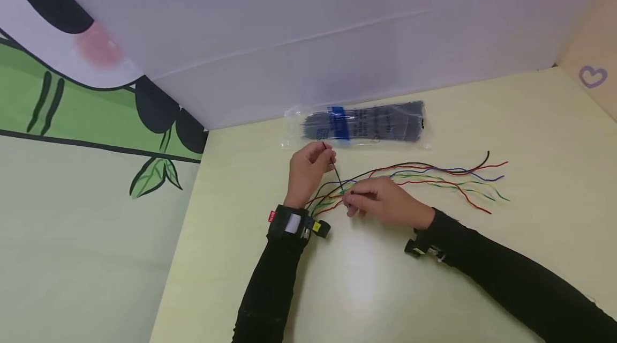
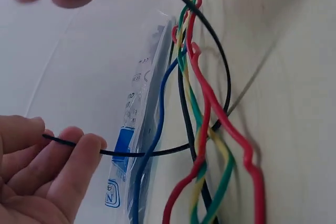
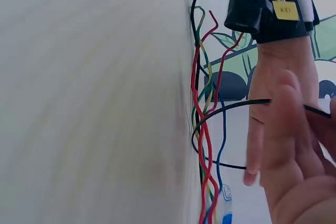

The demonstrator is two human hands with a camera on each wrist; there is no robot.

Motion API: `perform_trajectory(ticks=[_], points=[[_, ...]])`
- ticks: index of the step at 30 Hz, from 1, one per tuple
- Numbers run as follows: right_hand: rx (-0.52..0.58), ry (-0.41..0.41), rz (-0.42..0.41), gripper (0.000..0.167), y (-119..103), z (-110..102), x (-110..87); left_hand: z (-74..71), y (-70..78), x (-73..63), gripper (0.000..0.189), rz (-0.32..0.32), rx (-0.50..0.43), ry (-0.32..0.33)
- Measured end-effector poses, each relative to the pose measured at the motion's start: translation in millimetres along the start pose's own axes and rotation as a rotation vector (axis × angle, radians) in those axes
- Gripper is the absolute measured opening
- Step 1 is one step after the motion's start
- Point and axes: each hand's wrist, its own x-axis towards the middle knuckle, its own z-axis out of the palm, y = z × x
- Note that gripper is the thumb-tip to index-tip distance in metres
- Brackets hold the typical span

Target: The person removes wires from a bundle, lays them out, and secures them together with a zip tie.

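Note:
A thin black cable tie is looped around a loose bundle of coloured wires. My left hand pinches its thin tail end between thumb and fingers, on the far side of the bundle. On the near side, my right hand pinches the other end, its fingertips hiding part of it. Between the hands the loop is wide, with slack around the wires. The bundle includes red wires, a blue wire, black wires and twisted green-yellow ones.
Behind the hands lies a clear plastic bag full of black cable ties, with a blue band. A white panel stands along the back of the pale table. The wires' loose ends fan out to the right.

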Motion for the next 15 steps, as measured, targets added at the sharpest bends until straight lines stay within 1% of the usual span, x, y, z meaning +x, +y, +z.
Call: perform_trajectory(ticks=[2, 3, 4, 6, 8, 10, 12, 15], points=[[0.096, 0.056, 0.077, 0.019, 1.2, 1.5, 2.8, 1.6, -2.1, -5.8, 0.023, 0.032, 0.018, -0.017], [0.137, 0.084, 0.104, 0.021, 1.6, 1.8, 3.8, 2.3, -3.3, -8.5, 0.023, 0.056, 0.046, -0.025], [0.18, 0.112, 0.124, 0.024, 1.9, 1.7, 4.4, 2.9, -3.7, -11.3, 0.022, 0.085, 0.088, -0.033], [0.243, 0.167, 0.147, 0.026, 2.3, 0.8, 4.6, 4.5, -4.1, -15.1, 0.02, 0.17, 0.176, -0.052], [0.265, 0.209, 0.147, 0.026, 2.2, -0.6, 4.1, 5.8, -3.4, -16.6, 0.019, 0.268, 0.261, -0.056], [0.272, 0.238, 0.135, 0.024, 2.5, -1.9, 3.7, 6.7, -2.0, -16.9, 0.018, 0.347, 0.32, -0.059], [0.265, 0.25, 0.123, 0.022, 2.4, -2.2, 4.2, 6.3, -0.7, -17.3, 0.017, 0.394, 0.346, -0.064], [0.262, 0.255, 0.112, 0.025, 2.5, -1.5, 7.2, 4.2, -0.1, -18.3, 0.017, 0.431, 0.375, -0.076]])
